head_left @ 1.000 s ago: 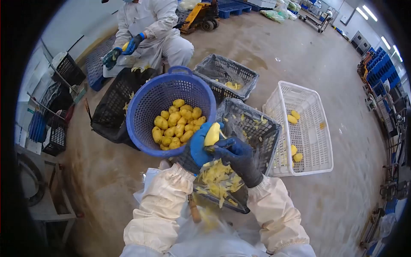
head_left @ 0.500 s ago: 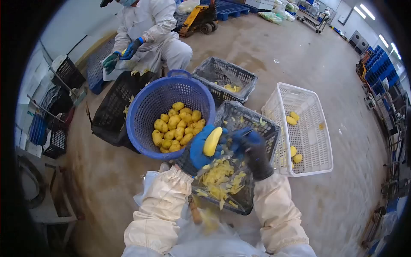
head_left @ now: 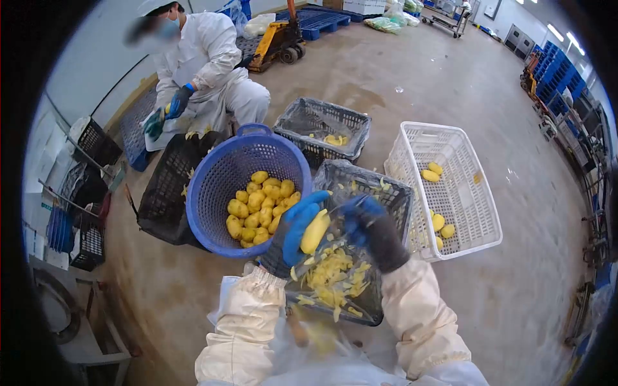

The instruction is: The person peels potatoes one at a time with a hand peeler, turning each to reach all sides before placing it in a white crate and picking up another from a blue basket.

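My left hand [head_left: 293, 233], in a blue glove, is wrapped round a peeled yellow potato [head_left: 315, 233]. Across from it, my right hand [head_left: 376, 230] is smeared by motion, so its fingers and anything in them cannot be made out. Both hands are above a dark lined crate [head_left: 400, 201] with potato peelings [head_left: 335, 273] inside. At the left, a blue perforated basket [head_left: 206, 193] bears several unpeeled potatoes [head_left: 264, 202]. On the right stands a white crate [head_left: 473, 212] with several peeled potatoes [head_left: 438, 222] in it.
Another dark crate [head_left: 322, 109] with some peelings stands farther back. A person in white [head_left: 206, 71] sits at the upper left, gloved hands on a yellow item, beside a black crate [head_left: 168, 186]. A yellow pallet jack [head_left: 270, 42] is behind them on the wet floor.
The view has shifted a little. My left hand still holds the potato, now tilted slightly differently, and my right hand stays blurred beside it. Another potato shows in the white crate's near end.
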{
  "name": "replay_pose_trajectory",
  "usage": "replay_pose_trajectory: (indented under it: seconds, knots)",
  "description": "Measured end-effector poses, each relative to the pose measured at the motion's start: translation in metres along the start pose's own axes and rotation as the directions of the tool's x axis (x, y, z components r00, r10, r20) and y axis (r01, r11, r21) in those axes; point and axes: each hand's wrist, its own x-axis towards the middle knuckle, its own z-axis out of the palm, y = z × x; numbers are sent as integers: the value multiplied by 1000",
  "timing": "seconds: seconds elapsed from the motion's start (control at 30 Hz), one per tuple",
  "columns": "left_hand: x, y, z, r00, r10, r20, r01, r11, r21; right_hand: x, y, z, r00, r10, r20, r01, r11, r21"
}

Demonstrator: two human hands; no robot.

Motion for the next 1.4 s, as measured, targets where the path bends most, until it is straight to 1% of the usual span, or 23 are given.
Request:
replay_pose_trajectory:
  seconds: [0.07,0.1,0.2,0.27,0.4,0.47,0.5,0.53,0.57,0.6,0.67,0.73,0.77,0.8,0.83,0.87,0.9,0.93,1.0,1.03,1.07,1.13,1.4]
  knots:
    - [-14,40,20,993,-70,94,78,993,-87,-9,2,8,966,74,248,-72,997,-16]
    - [-13,37,18,992,-79,102,87,993,-79,8,7,-1,998,66,-4,-66,998,24]
    - [-9,29,12,992,16,122,-12,999,-32,9,-3,-10,999,46,2,-45,985,166]
    - [-9,33,18,984,166,60,-173,975,141,-4,-10,-2,981,111,158,-114,993,10]
    - [-15,36,11,992,49,117,-52,998,22,-3,-7,-4,990,94,105,-94,996,-6]
    - [-9,34,11,961,216,172,-270,861,430,-10,-13,-2,968,89,235,-100,994,37]
    - [-10,36,12,961,216,171,-270,862,430,-14,-5,2,919,-47,392,81,994,-70]
    - [-14,39,13,983,51,175,-78,986,149,-6,4,-6,921,-46,387,77,995,-64]
    - [-16,43,13,969,-108,224,142,980,-139,10,15,-21,991,14,132,-11,1000,-28]
    - [-16,43,13,969,-110,223,143,981,-135,17,14,-26,989,87,-122,-85,996,25]
    - [-13,40,15,970,-183,157,230,900,-372,3,0,-14,1000,-15,-15,16,998,67]
    - [-6,24,12,967,-235,102,256,878,-404,-30,-18,31,969,17,247,31,982,-187]
    - [-3,11,6,988,-84,127,98,989,-112,-20,15,22,909,-206,362,305,921,-241]
    - [-4,5,3,978,52,200,-89,979,182,-8,25,11,912,-205,356,301,923,-239]
    - [-14,14,8,951,-125,282,242,870,-430,6,26,-8,946,-273,178,310,921,-236]
    - [-14,13,7,952,-125,278,240,869,-433,16,20,-25,944,-330,1,321,917,-237]
    - [-11,13,4,915,-156,373,355,753,-554,10,-8,-32,990,-80,115,58,983,176]
    - [-7,13,2,866,-165,473,467,609,-641,5,-9,-20,990,-82,118,61,982,176]
    - [-4,8,1,876,-179,448,450,637,-626,-15,8,16,978,-44,203,70,990,-119]
    - [-4,5,1,884,-201,421,439,664,-605,-20,22,26,883,-247,398,373,885,-278]
    - [-5,2,0,891,-226,395,432,690,-581,-14,21,22,886,-245,393,369,887,-277]
    - [-9,-2,-2,908,-263,328,408,739,-536,9,8,3,984,-123,-131,124,992,2]
    - [1,0,1,887,-242,393,460,405,-790,-3,5,8,990,-119,78,126,989,-82]
